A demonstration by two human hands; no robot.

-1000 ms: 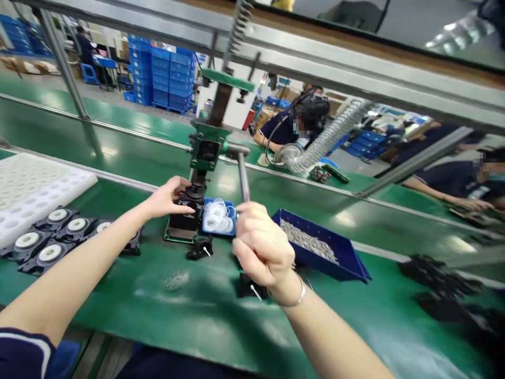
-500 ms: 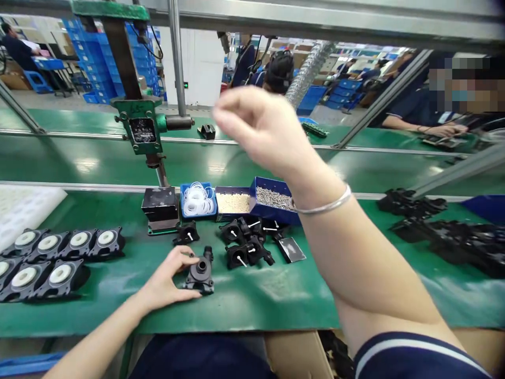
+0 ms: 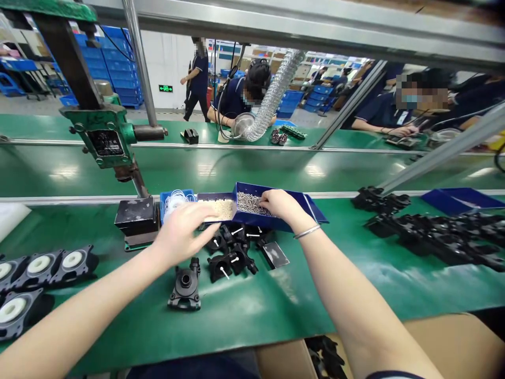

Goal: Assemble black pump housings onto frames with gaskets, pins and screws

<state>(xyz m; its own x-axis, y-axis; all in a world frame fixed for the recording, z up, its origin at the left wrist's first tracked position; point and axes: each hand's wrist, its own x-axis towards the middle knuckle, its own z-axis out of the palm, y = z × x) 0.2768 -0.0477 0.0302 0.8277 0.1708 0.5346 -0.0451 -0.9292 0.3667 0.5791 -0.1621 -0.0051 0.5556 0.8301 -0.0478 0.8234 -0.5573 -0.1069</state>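
My left hand (image 3: pixel 185 234) hovers over the near edge of a bin of small cream-coloured parts (image 3: pixel 223 209), thumb and fingers apart, nothing seen between them. My right hand (image 3: pixel 280 205) dips into a dark blue bin (image 3: pixel 276 220) of small metal pins (image 3: pixel 249 204); its fingers are pinched together among the pins, and whatever they hold is hidden. A black plastic housing (image 3: pixel 185 284) with a round central opening and a side spout stands untouched on the green bench, below my left hand. Black parts with white pins (image 3: pixel 232 255) are heaped in front of the bins.
A green press (image 3: pixel 104 137) rises at the left, beside a black block (image 3: pixel 136 216). White rings (image 3: pixel 177 200) fill a blue tray. Black frames with white rings (image 3: pixel 39 263) are lined up at left; more black parts (image 3: pixel 434 237) lie right. Co-workers sit across the bench.
My left hand has let go of the black housing and moved up to the cream parts. My right hand has come down from mid-air into the metal pins. The view has shifted.
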